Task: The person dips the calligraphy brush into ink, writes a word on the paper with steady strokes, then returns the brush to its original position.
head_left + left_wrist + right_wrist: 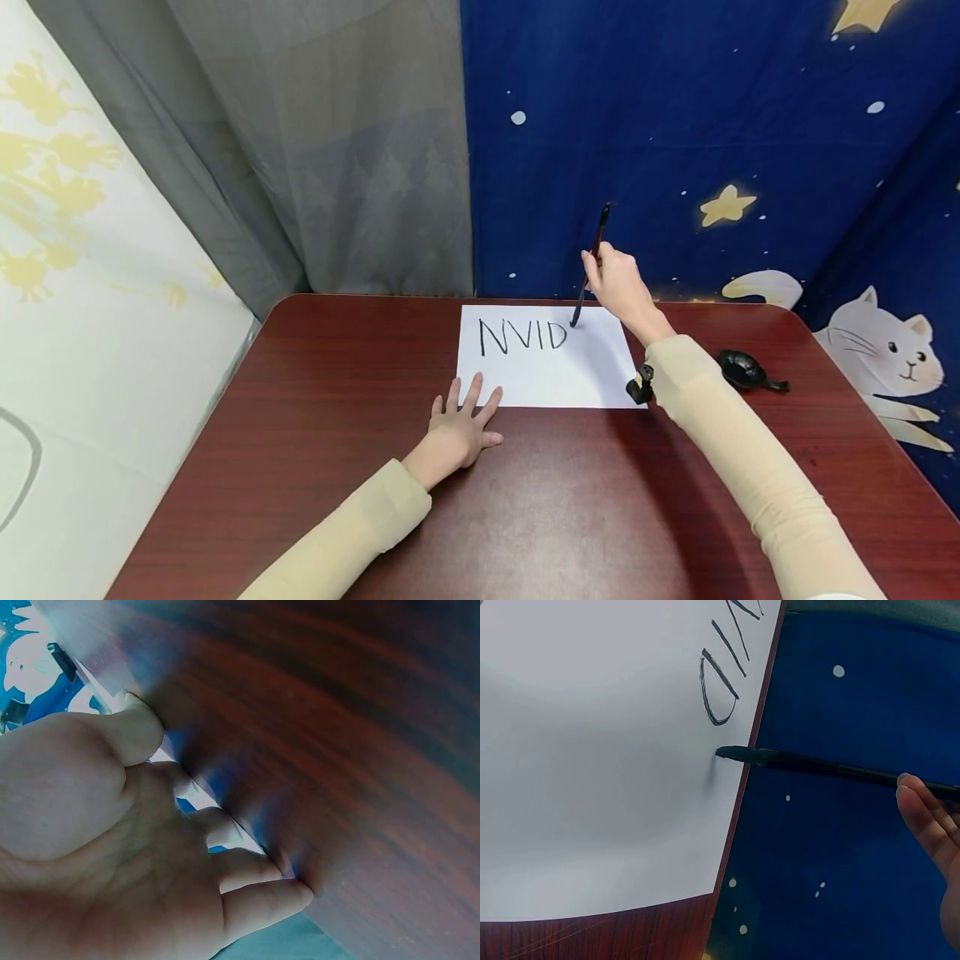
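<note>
A sheet of white paper (555, 375) lies at the far side of the table, with the black letters "NVID" (522, 335) along its upper part. My right hand (621, 283) pinches a dark brush (581, 292) by its handle, tip down, just right of the "D". In the right wrist view the dark bristle tip (731, 754) is at or very near the paper; I cannot tell whether it touches. My left hand (459, 433) has its fingers spread, fingertips on the paper's lower left edge, palm over the table. The left wrist view shows this palm (112, 825) from below.
A black turtle-shaped object (746, 371) sits on the red-brown table (360, 375), right of the paper. A small black device (641, 385) is worn at the right wrist. Blue starry and grey curtains (375, 150) hang behind the table's far edge.
</note>
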A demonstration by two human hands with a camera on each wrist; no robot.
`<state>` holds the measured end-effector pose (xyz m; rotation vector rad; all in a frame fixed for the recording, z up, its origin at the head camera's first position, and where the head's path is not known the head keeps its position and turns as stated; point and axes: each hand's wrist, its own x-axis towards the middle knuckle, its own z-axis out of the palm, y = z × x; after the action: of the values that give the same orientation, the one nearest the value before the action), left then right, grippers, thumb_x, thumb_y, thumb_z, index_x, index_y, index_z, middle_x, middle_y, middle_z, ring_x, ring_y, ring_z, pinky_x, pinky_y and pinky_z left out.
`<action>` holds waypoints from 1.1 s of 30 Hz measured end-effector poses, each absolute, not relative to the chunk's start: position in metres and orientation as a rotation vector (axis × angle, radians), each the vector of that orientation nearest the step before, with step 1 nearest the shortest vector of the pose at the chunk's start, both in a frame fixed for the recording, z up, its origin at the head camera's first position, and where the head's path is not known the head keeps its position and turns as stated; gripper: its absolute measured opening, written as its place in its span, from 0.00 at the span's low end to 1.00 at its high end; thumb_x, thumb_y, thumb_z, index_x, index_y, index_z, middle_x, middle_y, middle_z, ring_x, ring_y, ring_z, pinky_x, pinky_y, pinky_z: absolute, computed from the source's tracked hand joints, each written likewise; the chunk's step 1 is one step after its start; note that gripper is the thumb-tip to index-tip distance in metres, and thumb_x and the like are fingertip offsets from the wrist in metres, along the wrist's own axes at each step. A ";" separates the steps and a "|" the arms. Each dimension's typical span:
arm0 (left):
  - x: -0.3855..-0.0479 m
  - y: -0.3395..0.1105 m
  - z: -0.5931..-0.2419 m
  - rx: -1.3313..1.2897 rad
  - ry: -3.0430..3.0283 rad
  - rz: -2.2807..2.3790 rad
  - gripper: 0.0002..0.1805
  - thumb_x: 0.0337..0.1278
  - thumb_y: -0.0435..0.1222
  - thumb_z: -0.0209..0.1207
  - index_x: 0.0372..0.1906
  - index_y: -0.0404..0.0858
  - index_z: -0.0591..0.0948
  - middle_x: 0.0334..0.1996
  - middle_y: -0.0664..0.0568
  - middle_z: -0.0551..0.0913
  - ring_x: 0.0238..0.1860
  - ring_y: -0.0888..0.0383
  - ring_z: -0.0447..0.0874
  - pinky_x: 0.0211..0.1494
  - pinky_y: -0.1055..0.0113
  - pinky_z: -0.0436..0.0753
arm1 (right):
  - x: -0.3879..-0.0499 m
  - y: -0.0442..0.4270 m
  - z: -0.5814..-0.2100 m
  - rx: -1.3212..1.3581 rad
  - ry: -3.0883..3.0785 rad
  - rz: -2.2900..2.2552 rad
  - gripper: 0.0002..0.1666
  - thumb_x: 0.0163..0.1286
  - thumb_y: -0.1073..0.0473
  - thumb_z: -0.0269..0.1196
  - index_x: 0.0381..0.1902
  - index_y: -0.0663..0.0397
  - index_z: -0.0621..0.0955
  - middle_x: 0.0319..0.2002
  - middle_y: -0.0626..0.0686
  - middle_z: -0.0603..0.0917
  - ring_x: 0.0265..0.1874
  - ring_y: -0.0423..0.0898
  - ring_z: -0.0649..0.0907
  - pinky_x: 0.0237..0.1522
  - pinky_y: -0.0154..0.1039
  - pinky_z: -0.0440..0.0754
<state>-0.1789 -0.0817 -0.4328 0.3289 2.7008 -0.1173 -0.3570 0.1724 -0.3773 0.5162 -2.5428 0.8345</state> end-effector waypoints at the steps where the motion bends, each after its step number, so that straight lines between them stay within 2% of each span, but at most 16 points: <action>1: -0.179 -0.082 -0.433 0.330 2.701 -0.115 0.38 0.74 0.58 0.41 0.83 0.57 0.46 0.82 0.51 0.36 0.81 0.45 0.36 0.77 0.46 0.53 | -0.357 0.173 -0.378 0.514 -2.546 0.834 0.18 0.83 0.57 0.49 0.41 0.68 0.76 0.29 0.63 0.82 0.27 0.57 0.88 0.28 0.50 0.85; 9: -0.180 -0.082 -0.433 0.324 2.695 -0.110 0.38 0.75 0.58 0.40 0.83 0.57 0.45 0.82 0.51 0.35 0.81 0.45 0.35 0.77 0.47 0.53 | -0.358 0.173 -0.377 0.518 -2.541 0.826 0.18 0.83 0.56 0.49 0.39 0.67 0.76 0.27 0.61 0.81 0.25 0.56 0.87 0.24 0.48 0.84; 16: -0.189 -0.084 -0.450 0.333 2.677 -0.143 0.40 0.74 0.61 0.37 0.82 0.59 0.39 0.82 0.52 0.28 0.81 0.44 0.30 0.78 0.45 0.50 | -0.357 0.172 -0.376 0.504 -2.565 0.825 0.21 0.84 0.53 0.48 0.40 0.66 0.76 0.27 0.60 0.81 0.25 0.54 0.87 0.25 0.48 0.84; 22: -0.194 -0.086 -0.461 0.337 2.669 -0.136 0.40 0.73 0.62 0.37 0.82 0.61 0.37 0.81 0.53 0.26 0.80 0.45 0.28 0.78 0.45 0.49 | -0.356 0.172 -0.376 0.518 -2.563 0.831 0.21 0.83 0.52 0.48 0.38 0.65 0.76 0.26 0.59 0.81 0.24 0.54 0.87 0.24 0.47 0.83; 33: -0.183 -0.082 -0.442 0.321 2.695 -0.145 0.39 0.74 0.59 0.40 0.82 0.60 0.40 0.82 0.52 0.30 0.81 0.45 0.33 0.78 0.46 0.51 | -0.354 0.172 -0.376 0.511 -2.572 0.830 0.21 0.83 0.53 0.48 0.38 0.66 0.76 0.25 0.59 0.81 0.23 0.53 0.87 0.22 0.46 0.82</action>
<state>-0.1834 -0.0821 -0.4423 0.3208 2.6946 -0.1448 -0.3542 0.1715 -0.3762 0.5111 -2.5718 0.8301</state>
